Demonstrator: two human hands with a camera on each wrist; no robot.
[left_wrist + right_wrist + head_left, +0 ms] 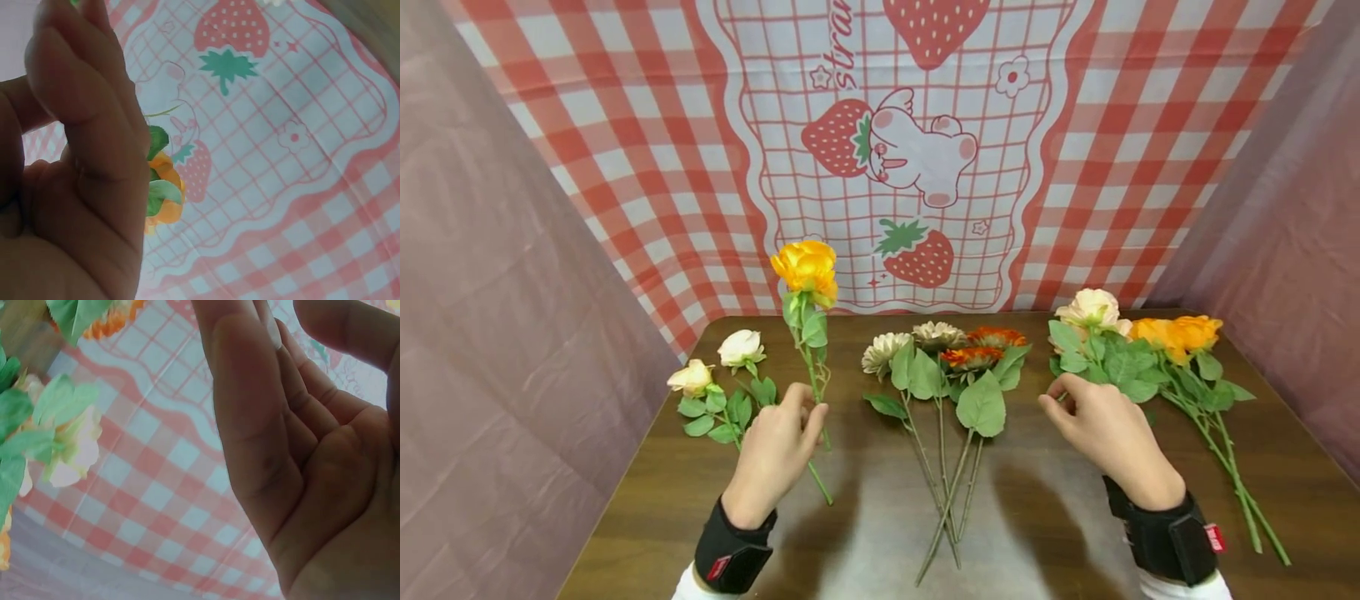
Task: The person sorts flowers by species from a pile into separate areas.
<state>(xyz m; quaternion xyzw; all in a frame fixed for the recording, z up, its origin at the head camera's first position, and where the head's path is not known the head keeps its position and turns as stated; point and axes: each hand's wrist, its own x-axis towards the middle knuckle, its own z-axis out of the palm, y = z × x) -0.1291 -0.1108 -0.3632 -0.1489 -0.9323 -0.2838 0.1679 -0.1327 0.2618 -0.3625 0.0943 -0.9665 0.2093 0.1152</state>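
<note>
My left hand (780, 446) pinches the stem of a yellow-orange artificial flower (807, 271), which stands upright above the table. In the left wrist view the bloom (167, 194) and its leaves show partly behind the hand. Beside and below that hand lie two pale roses, a white one (742, 348) and a cream one (692, 377). My right hand (1108, 429) hovers just in front of the pale peach rose (1090, 309), its fingers loosely bent and holding nothing. In the right wrist view, the rose (78, 447) is apart from the fingers.
In the middle of the brown table (895, 533) lie beige flowers (886, 354) and rust-orange flowers (973, 358), with their stems crossing. Orange flowers (1180, 335) lie at the right. A checked strawberry cloth (925, 167) hangs behind, with pinkish curtains (512, 333) at both sides.
</note>
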